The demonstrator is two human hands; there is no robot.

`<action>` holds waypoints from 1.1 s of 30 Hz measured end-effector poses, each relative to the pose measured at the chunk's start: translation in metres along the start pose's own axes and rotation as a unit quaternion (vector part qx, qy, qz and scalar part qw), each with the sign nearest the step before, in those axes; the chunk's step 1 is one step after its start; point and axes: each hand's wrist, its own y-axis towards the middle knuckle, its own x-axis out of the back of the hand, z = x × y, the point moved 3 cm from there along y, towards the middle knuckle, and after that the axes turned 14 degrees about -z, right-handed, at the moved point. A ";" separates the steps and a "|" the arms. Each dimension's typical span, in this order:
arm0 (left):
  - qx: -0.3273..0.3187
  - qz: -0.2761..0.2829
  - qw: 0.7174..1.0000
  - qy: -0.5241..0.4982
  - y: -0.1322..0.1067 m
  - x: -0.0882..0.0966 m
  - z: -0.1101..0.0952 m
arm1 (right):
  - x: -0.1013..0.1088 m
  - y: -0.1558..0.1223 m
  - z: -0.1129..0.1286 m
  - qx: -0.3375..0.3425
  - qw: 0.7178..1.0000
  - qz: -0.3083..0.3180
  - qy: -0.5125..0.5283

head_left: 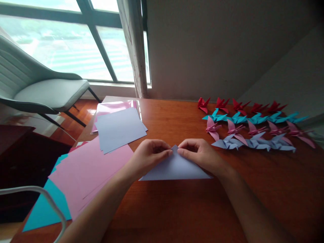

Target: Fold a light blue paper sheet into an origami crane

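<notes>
A sheet of pale lavender origami paper (177, 167), doubled into a triangle, lies on the table with its long edge toward me and its tip pointing away. My left hand (153, 153) pinches the left side of the paper close to the tip, thumb and fingers together. On the opposite side of the tip, my right hand (196, 152) pinches the paper the same way. The two hands are a small gap apart, with the tip showing between them. The paper's slanting sides are partly hidden under the hands.
Rows of folded paper cranes, red (239, 106), turquoise (238, 117), pink (235, 129) and lavender (229, 142), stand at the right. Loose lavender sheets (121, 130), pink sheets (88, 168) and turquoise paper (48, 206) lie left. A chair (50, 91) stands beyond the wooden table (164, 118).
</notes>
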 end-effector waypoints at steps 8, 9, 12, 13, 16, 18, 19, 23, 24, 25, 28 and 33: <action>-0.011 -0.005 1.000 0.004 0.001 0.000 0.001 | 0.000 0.001 0.000 0.001 1.000 -0.002 -0.002; -0.012 -0.004 1.000 0.003 0.001 0.000 0.001 | 0.000 0.001 0.000 0.000 1.000 -0.002 -0.003; -0.006 -0.001 1.000 0.000 0.001 0.000 0.001 | 0.000 0.001 0.001 -0.002 1.000 -0.005 -0.007; -0.003 0.001 1.000 -0.001 0.001 0.000 0.002 | 0.000 0.001 0.001 -0.003 1.000 -0.005 -0.007; 0.002 0.009 1.000 0.000 0.001 0.000 0.003 | 0.000 0.001 0.000 -0.004 1.000 -0.006 -0.009; 0.000 0.011 1.000 0.004 0.001 0.000 0.003 | 0.001 0.001 0.000 -0.002 1.000 -0.007 -0.011; -0.001 0.012 1.000 0.006 0.002 0.001 0.003 | 0.001 0.001 0.000 -0.001 1.000 -0.008 -0.011; -0.004 0.015 1.000 0.010 0.002 0.001 0.003 | 0.000 0.001 0.000 -0.003 1.000 -0.009 -0.010; -0.005 0.014 1.000 0.009 0.002 0.001 0.003 | 0.000 0.001 -0.001 -0.003 1.000 -0.008 -0.010; -0.006 0.013 1.000 0.008 0.002 0.000 0.003 | 0.000 0.001 -0.001 -0.002 1.000 -0.008 -0.010; -0.009 0.010 1.000 0.010 0.002 0.000 0.002 | 0.000 0.001 -0.001 0.000 1.000 -0.009 -0.015; -0.008 0.019 0.999 0.035 0.002 0.000 0.001 | 0.001 0.001 -0.001 -0.006 1.000 -0.006 -0.019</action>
